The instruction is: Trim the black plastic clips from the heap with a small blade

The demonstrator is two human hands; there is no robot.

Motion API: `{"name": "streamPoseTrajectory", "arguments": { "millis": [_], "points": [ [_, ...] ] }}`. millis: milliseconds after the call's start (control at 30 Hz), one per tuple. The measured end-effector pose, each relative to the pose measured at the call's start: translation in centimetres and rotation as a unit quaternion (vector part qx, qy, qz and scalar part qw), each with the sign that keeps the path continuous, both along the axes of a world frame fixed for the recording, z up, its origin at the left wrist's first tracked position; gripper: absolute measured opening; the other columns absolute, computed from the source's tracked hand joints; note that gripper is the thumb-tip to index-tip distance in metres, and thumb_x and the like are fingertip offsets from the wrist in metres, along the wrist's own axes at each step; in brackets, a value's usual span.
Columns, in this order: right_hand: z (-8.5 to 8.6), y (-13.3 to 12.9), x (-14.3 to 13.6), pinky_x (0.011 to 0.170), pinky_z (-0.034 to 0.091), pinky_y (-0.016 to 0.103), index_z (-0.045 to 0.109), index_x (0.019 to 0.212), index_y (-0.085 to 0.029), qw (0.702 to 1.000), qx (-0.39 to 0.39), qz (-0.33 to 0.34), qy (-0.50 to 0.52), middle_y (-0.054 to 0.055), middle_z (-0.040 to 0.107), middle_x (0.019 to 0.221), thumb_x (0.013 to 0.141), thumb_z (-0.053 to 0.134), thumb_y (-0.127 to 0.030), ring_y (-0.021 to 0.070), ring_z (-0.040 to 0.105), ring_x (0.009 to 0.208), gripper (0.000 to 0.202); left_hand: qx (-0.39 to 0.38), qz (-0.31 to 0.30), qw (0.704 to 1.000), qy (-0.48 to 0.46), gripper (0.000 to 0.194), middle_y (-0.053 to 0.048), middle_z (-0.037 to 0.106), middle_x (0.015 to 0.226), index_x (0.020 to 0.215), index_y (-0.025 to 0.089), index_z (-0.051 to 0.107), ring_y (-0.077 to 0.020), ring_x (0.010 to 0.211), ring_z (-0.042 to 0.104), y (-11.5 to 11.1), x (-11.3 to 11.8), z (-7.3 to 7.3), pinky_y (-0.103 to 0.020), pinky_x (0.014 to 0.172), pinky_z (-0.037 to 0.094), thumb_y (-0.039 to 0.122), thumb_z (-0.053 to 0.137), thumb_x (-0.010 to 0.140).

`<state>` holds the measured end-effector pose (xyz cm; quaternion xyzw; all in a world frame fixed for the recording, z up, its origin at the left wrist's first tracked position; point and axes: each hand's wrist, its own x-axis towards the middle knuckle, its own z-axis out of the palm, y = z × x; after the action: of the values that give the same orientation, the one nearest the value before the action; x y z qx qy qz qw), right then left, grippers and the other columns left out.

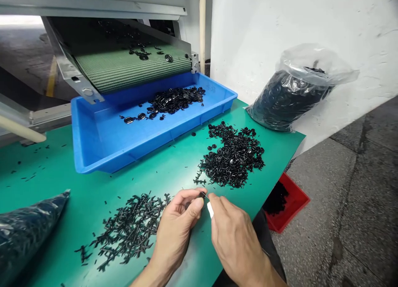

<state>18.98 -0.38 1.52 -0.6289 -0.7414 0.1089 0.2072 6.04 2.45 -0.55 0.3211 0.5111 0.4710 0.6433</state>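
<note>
My left hand (180, 220) pinches a small black plastic part (202, 195) between thumb and fingertips. Close against it, my right hand (234, 233) is closed around a small tool with a white handle (210, 210); a thin metal tip meets or nearly meets the black part. Its exact kind is mostly hidden by my fingers. Beside my left hand spreads a pile of black branched plastic pieces (133, 224). Beyond both hands lies a denser heap of small black parts (233, 158).
A blue tray (102, 154) holding round black parts sits under the green conveyor belt (130, 69). A clear bag of black parts (286, 96) leans on the wall. Another filled bag (27, 233) lies at the left. Below the green table's (161, 162) right edge stands a red bin (292, 204).
</note>
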Motion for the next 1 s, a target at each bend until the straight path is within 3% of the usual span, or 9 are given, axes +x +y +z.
{"name": "streamPoseTrajectory", "arguments": {
  "millis": [100, 233, 433, 600, 700, 833, 1000],
  "points": [
    [0.0, -0.1, -0.1, 0.066, 0.048, 0.030, 0.061, 0.113, -0.014, 1.000, -0.006, -0.005, -0.004, 0.009, 0.070, 0.089, 0.090, 0.040, -0.003, 0.0221, 0.068, 0.076, 0.032, 0.032, 0.006, 0.999, 0.019, 0.018, -0.004, 0.072, 0.104, 0.085, 0.022, 0.071, -0.0153, 0.082, 0.059, 0.0, 0.0, -0.1, -0.024, 0.071, 0.048, 0.030, 0.081, 0.073],
    [0.4, -0.2, 0.3, 0.062, 0.040, 0.029, 0.061, 0.098, -0.019, 0.998, -0.054, 0.000, 0.007, 0.005, 0.068, 0.081, 0.089, 0.039, -0.003, 0.0201, 0.066, 0.071, 0.029, 0.055, -0.007, 0.994, 0.089, 0.016, -0.007, 0.074, 0.104, 0.082, 0.022, 0.073, -0.0233, 0.099, 0.063, 0.2, -0.1, 0.1, -0.032, 0.086, 0.049, 0.031, 0.080, 0.072],
    [1.7, 0.8, 2.0, 0.060, 0.033, 0.025, 0.061, 0.088, -0.023, 0.988, -0.154, 0.017, 0.012, 0.001, 0.065, 0.072, 0.088, 0.043, -0.007, 0.0186, 0.061, 0.072, 0.024, 0.086, -0.051, 0.978, 0.182, 0.018, -0.006, 0.075, 0.099, 0.089, 0.024, 0.074, -0.0242, 0.094, 0.063, 0.3, -0.4, 0.8, -0.033, 0.082, 0.048, 0.037, 0.073, 0.078],
    [1.2, 2.3, 3.4, 0.057, 0.027, 0.026, 0.059, 0.080, -0.022, 0.986, -0.167, 0.024, 0.014, -0.001, 0.060, 0.064, 0.087, 0.042, -0.006, 0.0149, 0.056, 0.064, 0.025, 0.080, -0.069, 0.969, 0.222, 0.024, -0.004, 0.070, 0.090, 0.097, 0.022, 0.068, -0.0177, 0.071, 0.055, 0.4, -0.3, 0.7, -0.029, 0.065, 0.043, 0.043, 0.065, 0.085],
    [0.6, 2.8, 4.2, 0.056, 0.026, 0.026, 0.058, 0.079, -0.021, 0.987, -0.155, 0.023, 0.044, -0.004, 0.057, 0.062, 0.085, 0.042, -0.003, 0.0125, 0.052, 0.059, 0.026, 0.062, -0.025, 0.981, 0.180, 0.027, 0.000, 0.064, 0.080, 0.100, 0.022, 0.063, -0.0138, 0.060, 0.045, 0.6, -0.2, 0.3, -0.025, 0.053, 0.037, 0.046, 0.062, 0.087],
    [0.5, 3.6, 4.5, 0.065, 0.035, 0.024, 0.062, 0.093, -0.021, 0.993, -0.094, -0.009, 0.066, 0.000, 0.064, 0.082, 0.090, 0.041, -0.004, 0.0134, 0.059, 0.074, 0.027, 0.012, 0.010, 0.997, 0.069, 0.030, 0.005, 0.049, 0.061, 0.104, 0.021, 0.063, -0.0111, 0.053, 0.035, 0.8, -0.2, 0.1, -0.021, 0.046, 0.026, 0.046, 0.061, 0.088],
    [1.3, 5.9, 2.6, 0.067, 0.039, 0.025, 0.063, 0.105, -0.021, 0.998, -0.056, -0.004, -0.041, 0.004, 0.061, 0.093, 0.095, 0.042, -0.012, 0.0157, 0.061, 0.079, 0.025, -0.017, 0.028, 0.999, -0.011, 0.027, 0.003, 0.051, 0.064, 0.095, 0.019, 0.066, -0.0105, 0.055, 0.035, 0.9, -0.2, 0.5, -0.020, 0.046, 0.024, 0.044, 0.066, 0.085]
  ]
}}
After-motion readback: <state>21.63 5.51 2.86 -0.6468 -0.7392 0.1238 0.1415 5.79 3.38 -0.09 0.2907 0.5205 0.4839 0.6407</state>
